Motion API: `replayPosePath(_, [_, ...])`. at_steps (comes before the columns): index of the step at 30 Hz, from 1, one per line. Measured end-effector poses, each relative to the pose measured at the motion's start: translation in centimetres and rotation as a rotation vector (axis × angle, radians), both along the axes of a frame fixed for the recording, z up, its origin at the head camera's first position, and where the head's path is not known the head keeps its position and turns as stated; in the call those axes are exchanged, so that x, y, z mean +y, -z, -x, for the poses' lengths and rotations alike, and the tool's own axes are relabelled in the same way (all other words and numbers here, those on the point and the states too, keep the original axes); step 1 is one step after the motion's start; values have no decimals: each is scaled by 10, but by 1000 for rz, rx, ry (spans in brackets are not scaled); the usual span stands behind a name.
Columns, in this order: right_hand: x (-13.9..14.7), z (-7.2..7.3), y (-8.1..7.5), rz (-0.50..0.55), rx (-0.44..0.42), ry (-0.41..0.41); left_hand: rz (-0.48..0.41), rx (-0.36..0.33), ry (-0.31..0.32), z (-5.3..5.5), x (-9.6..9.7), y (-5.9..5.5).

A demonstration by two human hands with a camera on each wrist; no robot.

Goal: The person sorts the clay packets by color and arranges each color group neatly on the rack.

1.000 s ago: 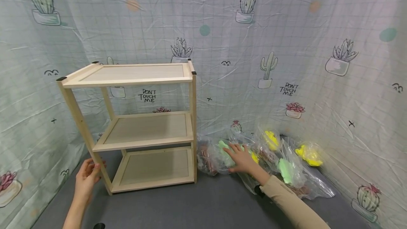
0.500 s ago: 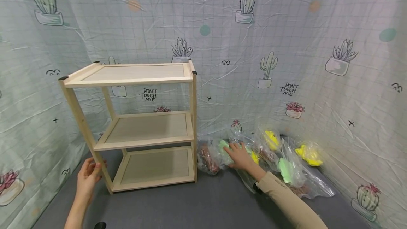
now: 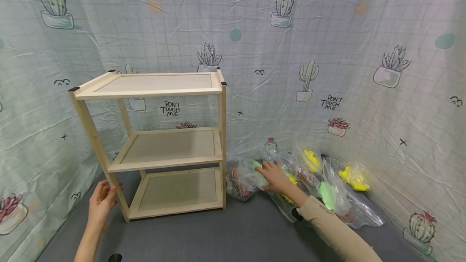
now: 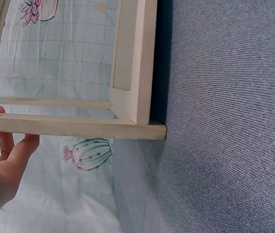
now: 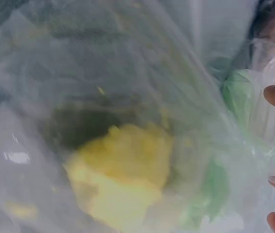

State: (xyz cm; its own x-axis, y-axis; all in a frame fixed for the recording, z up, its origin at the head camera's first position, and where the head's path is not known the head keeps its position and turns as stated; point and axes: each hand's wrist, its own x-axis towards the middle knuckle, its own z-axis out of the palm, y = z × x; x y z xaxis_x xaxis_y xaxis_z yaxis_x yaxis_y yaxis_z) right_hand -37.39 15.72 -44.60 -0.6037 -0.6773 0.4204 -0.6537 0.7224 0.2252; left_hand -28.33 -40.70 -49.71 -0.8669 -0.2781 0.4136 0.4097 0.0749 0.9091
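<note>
A three-tier wooden shelf rack (image 3: pixel 156 94) stands at the left. My left hand (image 3: pixel 100 199) grips its front left post (image 4: pixel 79 126) low down, thumb in front and fingers behind. To the right of the rack, my right hand (image 3: pixel 275 178) reaches over a clear plastic bag with something pale green (image 3: pixel 257 167) in it. In the right wrist view, bunched plastic of a clear bag (image 5: pixel 268 128) lies between its thumb and curled fingers. A yellow item in clear plastic (image 5: pixel 123 174) fills that view, blurred.
Several more clear bags lie heaped at the right, with yellow (image 3: pixel 353 179), green (image 3: pixel 326 195) and brown (image 3: pixel 238 181) contents. A cactus-print sheet (image 3: pixel 255 51) hangs around the grey cloth surface (image 3: pixel 204 237). A black object (image 3: pixel 115 257) shows at the bottom edge.
My right hand's fingers have drawn in from spread to curled over the green bag. The left hand keeps its place on the post; the view has shifted slightly.
</note>
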Motion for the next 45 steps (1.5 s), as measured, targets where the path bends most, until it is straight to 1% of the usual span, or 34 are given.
replayPosePath(1, [0, 0, -2, -3, 10, -9, -11, 2, -4, 4, -5, 6])
replayPosePath(2, [0, 0, -4, -2, 17, -19, 13, -23, -25, 8, -9, 10])
replayPosePath(3, [0, -1, -7, 2, 21, -33, 25, -39, -39, 10, -13, 13])
replayPosePath(5, [1, -2, -14, 6, 17, -57, 22, -49, -65, 14, -16, 19])
replayPosePath(6, [2, -3, -18, 6, 10, -65, 18, -49, -57, 6, -7, 8])
replayPosePath(7, [3, -5, -23, 14, -1, -75, 15, -57, -52, 1, -1, -1])
replayPosePath(9, [5, -8, -33, 17, -5, -79, 22, -57, -45, -2, 2, -4])
replayPosePath(11, [7, -11, -43, 25, -5, -75, 21, -67, -48, -3, 3, -6])
replayPosePath(12, [7, -12, -48, 31, 10, -76, 21, -70, -46, -2, 3, -5])
replayPosePath(13, [8, -13, -53, 37, 28, -76, 23, -80, -61, 7, -7, 7])
replayPosePath(14, [9, -13, -59, 49, 48, -79, 28, -79, -72, 13, -14, 17])
replayPosePath(17, [11, -16, -79, 86, 87, -93, 13, -84, -96, 17, -18, 22])
replayPosePath(18, [11, -18, -87, 95, 100, -96, 15, -79, -90, 18, -18, 23])
replayPosePath(19, [12, -19, -95, 107, 101, -100, 13, -75, -91, 17, -18, 22])
replayPosePath(20, [13, -21, -104, 116, 106, -102, 22, -74, -70, 16, -18, 21])
replayPosePath(21, [14, -23, -112, 120, 107, -101, 18, -70, -63, 15, -18, 20])
replayPosePath(23, [16, -26, -128, 123, 120, -99, 21, -71, -67, 13, -16, 17])
replayPosePath(24, [17, -28, -136, 127, 130, -101, 42, -74, -60, 12, -15, 16])
replayPosePath(26, [18, -31, -149, 134, 164, -107, 53, -75, -66, 10, -13, 13])
replayPosePath(27, [19, -33, -155, 139, 183, -113, 36, -59, -66, 10, -11, 12])
replayPosePath(28, [20, -34, -161, 142, 205, -115, 25, -52, -38, 6, -8, 7])
replayPosePath(30, [21, -36, -172, 146, 246, -116, 30, -45, -2, 1, -3, 0])
replayPosePath(32, [22, -38, -182, 150, 274, -113, -22, -4, 29, 0, -2, -2])
replayPosePath(33, [23, -39, -188, 151, 282, -111, -25, -6, 49, -1, -2, -3])
replayPosePath(34, [24, -40, -192, 151, 290, -106, -11, -18, 32, 0, -2, -2])
replayPosePath(35, [24, -41, -198, 156, 291, -106, 8, -14, 8, 4, -6, 4])
replayPosePath(36, [25, -42, -203, 160, 292, -107, -2, -12, -1, 7, -8, 8])
replayPosePath(37, [26, -44, -208, 162, 295, -106, 6, -18, -23, 9, -10, 12])
replayPosePath(38, [26, -45, -212, 166, 296, -105, 16, -33, -29, 9, -9, 12])
replayPosePath(39, [27, -45, -217, 172, 294, -106, 19, -41, -29, 7, -7, 9])
replayPosePath(40, [28, -46, -222, 175, 297, -104, 30, -52, -50, 4, -3, 5])
replayPosePath(42, [28, -48, -232, 180, 303, -100, 26, -65, -53, -10, 13, -15])
replayPosePath(44, [28, -49, -243, 193, 306, -98, 13, -53, -34, -26, 31, -37])
replayPosePath(45, [28, -49, -248, 198, 310, -96, 16, -57, -43, -34, 40, -48])
